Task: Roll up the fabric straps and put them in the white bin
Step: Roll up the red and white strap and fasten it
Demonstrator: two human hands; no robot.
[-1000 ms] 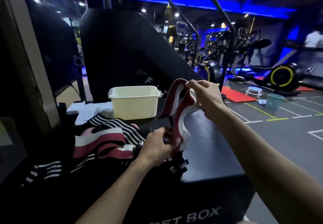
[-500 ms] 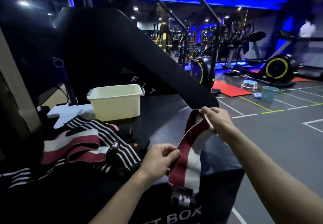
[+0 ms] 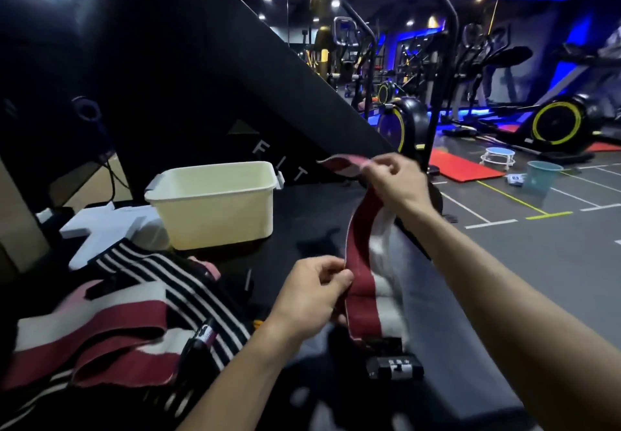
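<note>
Head view: I'm seeing the right hand (image 3: 395, 181) up high, fingers & thumb pinching the top end of a maroon/white strap (image 3: 361, 262). Left hand (image 3: 314, 291) is lower, thumb & fingers curling round the strap's maroon edge approx mid-length. Strap is hanging stretched btwn both hands, w/ its black labelled end (image 3: 395, 365) lying on the black padded box top (image 3: 302, 229). Nothing rolled on it yet.

White bin (image 3: 215, 205) is sitting upright on the box top, left of and behind the hands, well apart from the held strap; I can't tell what's inside. Pile of other straps (image 3: 127, 316), maroon/white & black/white striped, is lying unrolled at lower left, just in front of the bin. Gym bikes (image 3: 554, 124) & a teal bucket (image 3: 541, 175) are standing on the floor beyond.
</note>
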